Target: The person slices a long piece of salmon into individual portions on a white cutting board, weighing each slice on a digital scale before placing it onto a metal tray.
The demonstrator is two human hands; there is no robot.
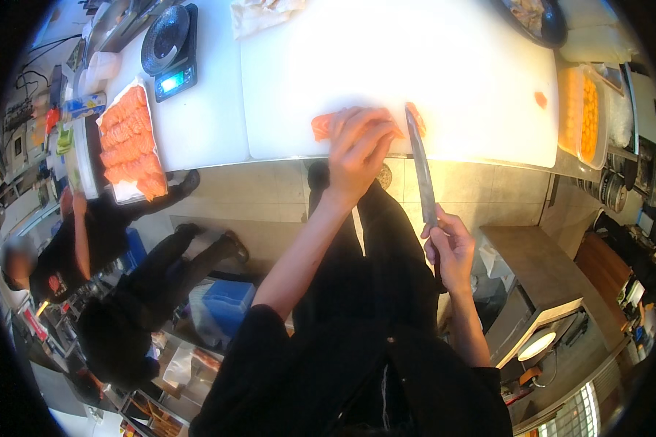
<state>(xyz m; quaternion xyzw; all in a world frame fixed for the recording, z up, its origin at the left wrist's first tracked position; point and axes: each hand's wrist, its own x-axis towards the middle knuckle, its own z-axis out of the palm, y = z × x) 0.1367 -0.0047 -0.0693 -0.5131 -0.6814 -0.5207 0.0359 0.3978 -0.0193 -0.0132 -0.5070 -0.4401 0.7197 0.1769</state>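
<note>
A block of raw salmon (321,127) lies near the front edge of the white cutting board (284,71). Fingers bent, my left hand (358,147) presses down on it and covers its middle. My right hand (451,251) grips the handle of a long kitchen knife (425,175), its blade pointing away from me over the board's edge. Beside the blade tip, a thin salmon slice (417,120) rests on the board, just right of the block. A small salmon scrap (540,99) sits farther right.
At left, a tray of salmon slices (131,142) stands near a digital scale (176,82) bearing a dark plate (165,41). A cloth (265,16) lies at the back. On the right are a dark bowl (560,33) and a container of orange pieces (587,117). Co-workers (60,246) stand at left.
</note>
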